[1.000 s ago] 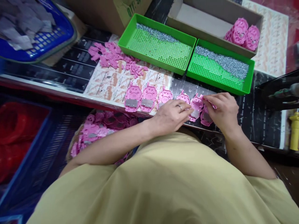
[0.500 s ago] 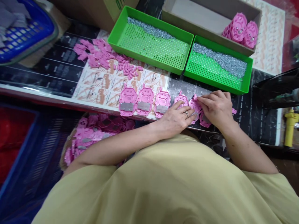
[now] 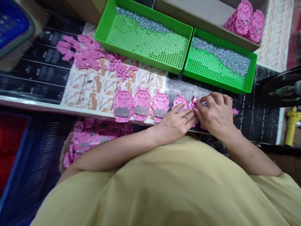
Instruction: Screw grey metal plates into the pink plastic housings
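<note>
A row of pink plastic casings (image 3: 141, 103) lies along the table's front edge, the left ones bearing grey metal plates (image 3: 123, 111). My left hand (image 3: 177, 121), a ring on one finger, rests with fingers stretched out over the fourth casing (image 3: 180, 102) and touches the one beside it. At the top of that neighbouring casing (image 3: 193, 102), the fingertips of my right hand (image 3: 215, 113) are pressed together. Whatever they pinch is hidden. My right hand partly covers another casing below it.
Two green perforated trays (image 3: 141, 58) hold small silvery metal pieces. Loose pink parts (image 3: 82, 51) are heaped at left. A cardboard box (image 3: 207, 23) behind holds stacked pink casings. Under the edge sits a container of pink pieces (image 3: 88, 141). A yellow-handled object (image 3: 291, 127) stands right.
The camera view has shifted slightly. My right fingers have closed in lower over the top of the casing, while my left hand stays in nearly the same place.
</note>
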Motion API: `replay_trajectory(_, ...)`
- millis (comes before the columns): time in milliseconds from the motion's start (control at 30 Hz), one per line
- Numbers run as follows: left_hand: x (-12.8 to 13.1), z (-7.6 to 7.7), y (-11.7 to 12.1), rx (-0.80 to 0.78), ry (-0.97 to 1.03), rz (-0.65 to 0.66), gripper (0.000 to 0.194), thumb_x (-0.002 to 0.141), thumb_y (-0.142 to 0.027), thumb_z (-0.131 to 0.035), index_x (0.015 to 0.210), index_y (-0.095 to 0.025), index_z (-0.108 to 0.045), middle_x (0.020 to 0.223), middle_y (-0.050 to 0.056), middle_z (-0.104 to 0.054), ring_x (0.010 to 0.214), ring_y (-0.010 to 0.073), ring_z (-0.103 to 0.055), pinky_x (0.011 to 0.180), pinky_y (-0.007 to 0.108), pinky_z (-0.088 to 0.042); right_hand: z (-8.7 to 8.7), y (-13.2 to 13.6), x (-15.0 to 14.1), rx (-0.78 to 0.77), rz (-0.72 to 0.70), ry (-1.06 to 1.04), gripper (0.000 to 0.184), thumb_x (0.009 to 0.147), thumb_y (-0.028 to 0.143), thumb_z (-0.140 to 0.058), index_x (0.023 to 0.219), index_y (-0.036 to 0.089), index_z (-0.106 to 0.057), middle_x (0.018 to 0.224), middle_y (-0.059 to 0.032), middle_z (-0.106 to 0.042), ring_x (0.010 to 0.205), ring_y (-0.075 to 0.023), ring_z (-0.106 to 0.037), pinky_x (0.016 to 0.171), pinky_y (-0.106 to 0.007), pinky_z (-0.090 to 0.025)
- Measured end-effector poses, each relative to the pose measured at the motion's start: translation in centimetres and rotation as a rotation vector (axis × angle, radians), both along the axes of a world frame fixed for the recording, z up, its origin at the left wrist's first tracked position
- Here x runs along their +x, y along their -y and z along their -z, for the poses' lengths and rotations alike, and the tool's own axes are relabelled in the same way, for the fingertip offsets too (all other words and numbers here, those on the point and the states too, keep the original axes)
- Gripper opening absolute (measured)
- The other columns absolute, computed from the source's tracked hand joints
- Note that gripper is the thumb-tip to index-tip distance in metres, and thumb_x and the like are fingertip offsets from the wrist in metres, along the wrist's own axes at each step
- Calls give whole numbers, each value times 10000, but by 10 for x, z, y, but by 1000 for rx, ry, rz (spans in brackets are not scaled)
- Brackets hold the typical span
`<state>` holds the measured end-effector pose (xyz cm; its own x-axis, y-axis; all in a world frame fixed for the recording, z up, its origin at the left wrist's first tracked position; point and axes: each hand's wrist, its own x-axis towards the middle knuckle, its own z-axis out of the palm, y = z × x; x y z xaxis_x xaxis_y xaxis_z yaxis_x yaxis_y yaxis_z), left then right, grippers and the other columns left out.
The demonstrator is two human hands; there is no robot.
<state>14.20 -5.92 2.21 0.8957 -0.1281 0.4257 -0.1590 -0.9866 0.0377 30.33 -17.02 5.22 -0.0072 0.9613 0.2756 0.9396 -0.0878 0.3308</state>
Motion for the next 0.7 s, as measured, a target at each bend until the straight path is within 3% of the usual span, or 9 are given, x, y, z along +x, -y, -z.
replay_trajectory(233, 0, 4, -4, -61, 23, 22, 249, 1020, -141, -506, 1180, -131, -696, 1185, 102, -754, 1136, 221, -689, 1064, 476, -500, 10, -3, 2, -27, 81, -234, 328, 1025, 324, -450, 972, 193, -746, 970, -77, -723, 1022, -239, -549, 888, -413, -354)
replay_trajectory(300, 1, 6, -5, -59, 14, 27, 244, 1008, -142, -524, 1182, -138, -695, 1210, 109, -746, 1140, 227, -688, 1057, 488, -502, 9, 8, 11, 24, 108, -320, 316, 1024, 349, -457, 1100, 211, -731, 1080, -86, -722, 1043, -233, -559, 897, -403, -398)
replay_trajectory(400, 2, 6, -6, -31, 35, 53, 224, 997, -147, -544, 1159, -131, -697, 1212, 107, -746, 1116, 230, -696, 1035, 484, -519, 5, 41, 35, 167, 260, -366, 360, 994, 385, -514, 1257, 192, -668, 1236, -135, -679, 1106, -255, -568, 946, -420, -459)
replay_trajectory(567, 5, 3, -7, -73, 27, 54, 193, 1001, -212, -566, 1124, -161, -705, 1178, 96, -754, 1132, 246, -687, 1074, 517, -494, 10, 92, 73, 113, 482, -343, 207, 897, 288, -638, 1042, 187, -745, 1000, -123, -720, 926, -268, -609, 823, -422, -515)
replay_trajectory(633, 4, 0, -7, -121, 4, 46, 209, 988, -237, -593, 1145, -152, -702, 1226, 124, -732, 1167, 267, -669, 1068, 519, -496, 11, 95, 75, 151, 488, -436, 141, 886, 293, -649, 920, 190, -739, 907, -97, -709, 820, -226, -621, 755, -381, -525)
replay_trajectory(700, 3, -4, -5, -177, 6, 22, 229, 988, -256, -594, 1158, -145, -700, 1246, 140, -720, 1145, 271, -673, 995, 477, -537, 8, 87, 67, 282, 455, -642, 127, 871, 324, -681, 852, 201, -705, 844, -63, -695, 716, -179, -626, 673, -337, -532)
